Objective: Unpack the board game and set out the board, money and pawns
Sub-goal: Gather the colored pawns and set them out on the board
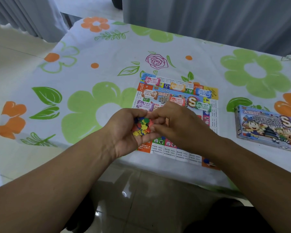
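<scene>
We seemed on pawns: left hand (124,133) cupping small multicoloured plastic pieces (142,126), right hand (175,125) pinching one, next due on the printed paper board (170,149)

My left hand (123,132) cups coloured pawns (142,126); my right fingers (158,115) pinch at them. The board (166,147) lies beneath, money (152,81) at its 12 o'clock, box (265,127) at 3 o'clock.
</scene>
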The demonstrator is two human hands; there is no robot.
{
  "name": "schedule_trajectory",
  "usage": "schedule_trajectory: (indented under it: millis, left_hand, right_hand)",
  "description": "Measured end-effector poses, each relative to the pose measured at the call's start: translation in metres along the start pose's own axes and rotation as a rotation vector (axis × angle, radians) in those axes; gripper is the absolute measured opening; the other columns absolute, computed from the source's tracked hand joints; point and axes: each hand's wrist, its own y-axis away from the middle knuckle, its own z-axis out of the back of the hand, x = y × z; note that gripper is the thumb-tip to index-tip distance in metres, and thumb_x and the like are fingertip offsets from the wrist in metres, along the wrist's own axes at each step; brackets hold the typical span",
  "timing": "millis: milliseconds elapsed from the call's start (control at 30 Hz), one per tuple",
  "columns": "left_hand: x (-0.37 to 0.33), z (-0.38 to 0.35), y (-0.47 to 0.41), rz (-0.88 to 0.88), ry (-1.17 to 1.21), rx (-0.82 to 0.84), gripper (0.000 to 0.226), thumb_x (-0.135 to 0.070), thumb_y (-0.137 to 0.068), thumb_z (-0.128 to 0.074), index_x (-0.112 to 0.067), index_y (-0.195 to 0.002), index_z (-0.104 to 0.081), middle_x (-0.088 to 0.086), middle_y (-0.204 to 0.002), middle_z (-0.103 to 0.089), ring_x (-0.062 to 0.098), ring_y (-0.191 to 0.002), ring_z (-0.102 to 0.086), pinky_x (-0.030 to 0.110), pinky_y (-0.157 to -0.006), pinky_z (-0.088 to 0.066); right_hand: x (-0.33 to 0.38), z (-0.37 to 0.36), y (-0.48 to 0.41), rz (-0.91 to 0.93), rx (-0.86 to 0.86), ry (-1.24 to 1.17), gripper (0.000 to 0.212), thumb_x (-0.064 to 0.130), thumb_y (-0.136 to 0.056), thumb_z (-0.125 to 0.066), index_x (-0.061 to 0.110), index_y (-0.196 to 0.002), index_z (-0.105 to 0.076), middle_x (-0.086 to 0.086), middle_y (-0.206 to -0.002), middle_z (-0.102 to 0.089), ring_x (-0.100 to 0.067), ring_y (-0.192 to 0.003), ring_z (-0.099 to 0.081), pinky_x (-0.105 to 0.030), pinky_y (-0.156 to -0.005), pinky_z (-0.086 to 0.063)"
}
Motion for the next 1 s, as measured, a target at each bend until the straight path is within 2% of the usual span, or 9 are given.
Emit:
schedule_trajectory:
  millis: [133,267,367,500,667,767,867,1000]
  left_hand:
    - [0.002,-0.002,-0.003,-0.010,-0.010,0.000,0.024,-0.011,-0.098,-0.045,0.001,-0.100,-0.066,0.018,-0.090,-0.072,0.023,-0.069,-0.068,0.048,-0.082,-0.058]
    - [0.003,-0.003,-0.004,-0.006,-0.032,-0.001,0.024,-0.011,-0.099,-0.045,0.001,-0.101,-0.066,0.018,-0.097,-0.074,0.025,-0.073,-0.072,0.044,-0.076,-0.062]
    - [0.004,-0.002,-0.004,-0.006,-0.048,-0.008,0.026,-0.012,-0.100,-0.045,0.002,-0.100,-0.067,0.020,-0.102,-0.074,0.027,-0.079,-0.074,0.045,-0.080,-0.060]
    - [0.004,-0.004,-0.003,0.000,-0.065,-0.020,0.024,-0.011,-0.098,-0.047,0.002,-0.100,-0.068,0.021,-0.102,-0.073,0.030,-0.084,-0.072,0.046,-0.083,-0.058]
    - [0.002,0.000,-0.004,-0.009,-0.040,-0.054,0.032,-0.012,-0.099,-0.045,0.006,-0.117,-0.064,0.023,-0.101,-0.072,0.033,-0.096,-0.072,0.046,-0.085,-0.058]
    - [0.001,0.002,-0.004,-0.006,-0.027,-0.067,0.034,-0.011,-0.099,-0.044,0.008,-0.122,-0.062,0.024,-0.107,-0.071,0.035,-0.099,-0.071,0.047,-0.085,-0.058]
    - [0.001,0.003,-0.004,-0.002,-0.015,-0.079,0.032,-0.010,-0.098,-0.044,0.008,-0.116,-0.064,0.024,-0.104,-0.072,0.034,-0.091,-0.073,0.047,-0.081,-0.059]
    - [0.000,0.006,-0.005,0.006,-0.015,-0.096,0.029,-0.010,-0.098,-0.044,0.005,-0.101,-0.068,0.023,-0.099,-0.073,0.034,-0.090,-0.073,0.047,-0.080,-0.059]
  right_hand:
    - [-0.001,0.000,0.001,0.002,0.029,0.023,0.022,0.029,-0.092,-0.068,0.029,-0.113,-0.071,0.003,-0.093,-0.057,-0.012,-0.083,-0.057,-0.039,-0.073,-0.051]
    - [-0.001,0.002,0.000,-0.036,0.005,-0.026,0.009,0.026,-0.090,-0.068,0.030,-0.098,-0.070,0.009,-0.089,-0.061,-0.007,-0.081,-0.059,-0.039,-0.074,-0.053]
    - [-0.003,0.004,-0.002,-0.100,0.003,-0.115,0.006,0.021,-0.089,-0.069,0.026,-0.090,-0.070,0.012,-0.080,-0.067,-0.006,-0.078,-0.064,-0.041,-0.074,-0.056]
    - [-0.005,0.007,-0.005,-0.151,0.021,-0.160,0.005,0.020,-0.090,-0.069,0.024,-0.087,-0.071,0.009,-0.081,-0.068,-0.008,-0.079,-0.064,-0.041,-0.074,-0.056]
    - [-0.022,0.020,-0.011,-0.227,-0.084,-0.130,0.008,0.018,-0.091,-0.067,0.021,-0.084,-0.071,0.006,-0.079,-0.066,-0.011,-0.076,-0.062,-0.032,-0.070,-0.051]
    - [-0.038,0.018,-0.014,-0.292,-0.017,-0.033,0.005,0.019,-0.089,-0.070,0.020,-0.086,-0.074,0.008,-0.075,-0.065,-0.008,-0.071,-0.061,-0.029,-0.065,-0.048]
    - [-0.044,0.007,-0.015,-0.306,0.073,0.076,0.007,0.021,-0.089,-0.071,0.022,-0.086,-0.076,0.013,-0.076,-0.065,-0.004,-0.073,-0.061,-0.025,-0.062,-0.046]
    - [-0.044,-0.004,-0.017,-0.281,0.134,0.143,0.009,0.021,-0.091,-0.069,0.023,-0.086,-0.077,0.009,-0.083,-0.069,-0.010,-0.079,-0.064,-0.036,-0.073,-0.056]
